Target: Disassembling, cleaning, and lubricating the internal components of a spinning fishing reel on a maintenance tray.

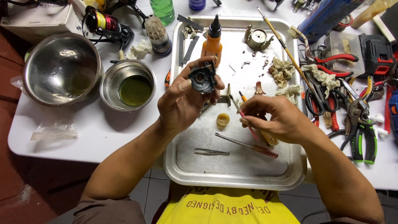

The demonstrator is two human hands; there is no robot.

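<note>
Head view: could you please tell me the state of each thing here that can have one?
Left hand: grip closed on black round plastic part, held up.
Right hand: pinching thin red-tipped tool.
Large steel bowl: empty.
Small steel bowl: holds greenish liquid.
Orange bottle: upright, black nozzle on.
Red-handled screwdriver: lying flat in steel tray.

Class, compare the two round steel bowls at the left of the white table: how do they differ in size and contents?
The large steel bowl is wider and looks nearly empty, showing only reflections; the small steel bowl holds a dark greenish liquid. The large one sits nearer the table's left edge; the small one sits beside the metal tray. Both are shiny, round and upright, and neither is touched by the hands.
</note>
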